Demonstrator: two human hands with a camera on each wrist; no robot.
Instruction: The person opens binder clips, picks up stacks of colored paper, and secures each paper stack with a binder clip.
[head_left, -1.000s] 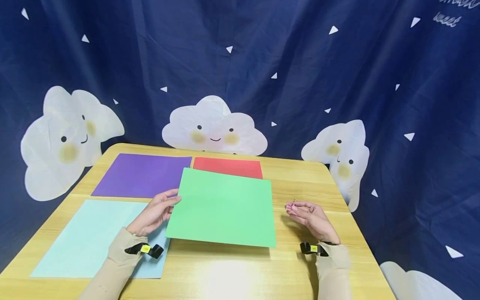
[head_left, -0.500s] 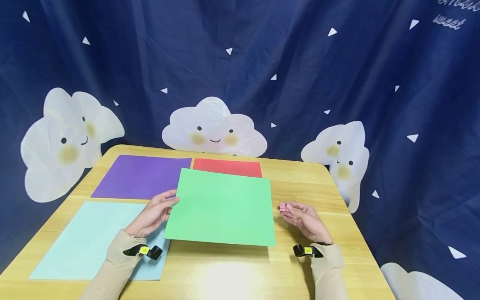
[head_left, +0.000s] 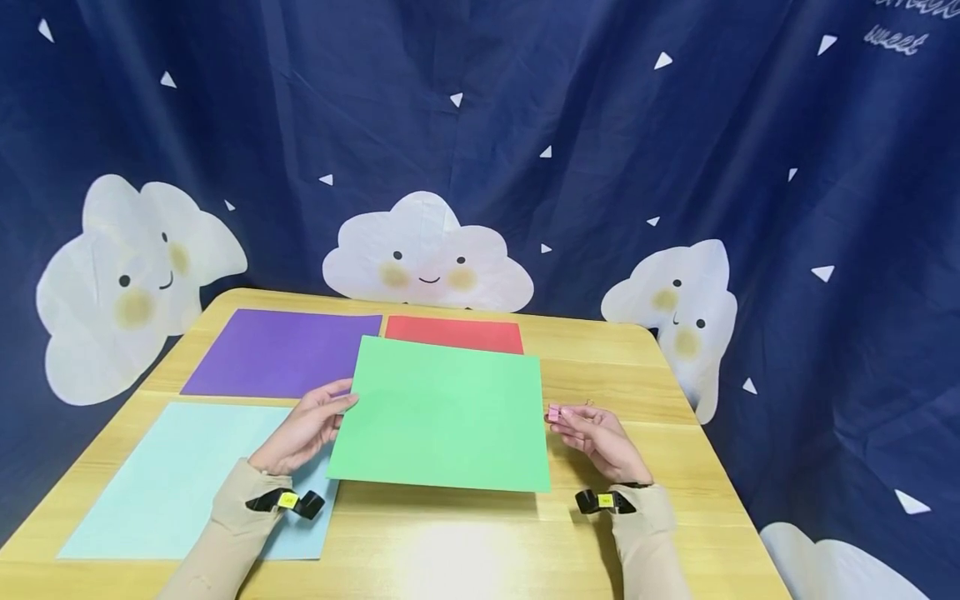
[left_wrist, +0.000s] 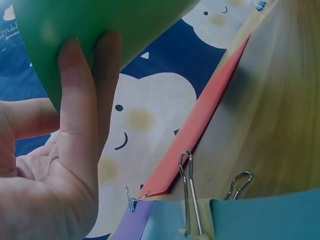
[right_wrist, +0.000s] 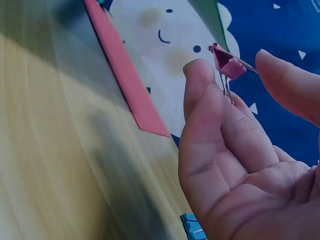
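Observation:
In the head view my left hand (head_left: pixel 303 425) holds a green sheet (head_left: pixel 442 417) by its left edge, thumb on top. From the left wrist view, the fingers (left_wrist: pixel 77 100) lie straight along the sheet's underside. The sheet is raised and tilted, casting a shadow below. My right hand (head_left: pixel 603 442) pinches a small pink binder clip (head_left: pixel 553 413) just beside the sheet's right edge. Seen from the right wrist, the thumb (right_wrist: pixel 285 82) presses one wire handle of the pink clip (right_wrist: pixel 231 67), and the fingertips press the other.
A purple sheet (head_left: pixel 285 350), a partly covered red sheet (head_left: pixel 453 335) and a light blue sheet (head_left: pixel 165 492) lie on the wooden table (head_left: pixel 420 550). Wire-handled clips (left_wrist: pixel 190 195) show near the left wrist. A blue binder clip (right_wrist: pixel 192 227) lies by my right hand.
My right hand has moved left with the pink binder clip, up to the green sheet's right edge. The left hand and the green sheet stay nearly still.

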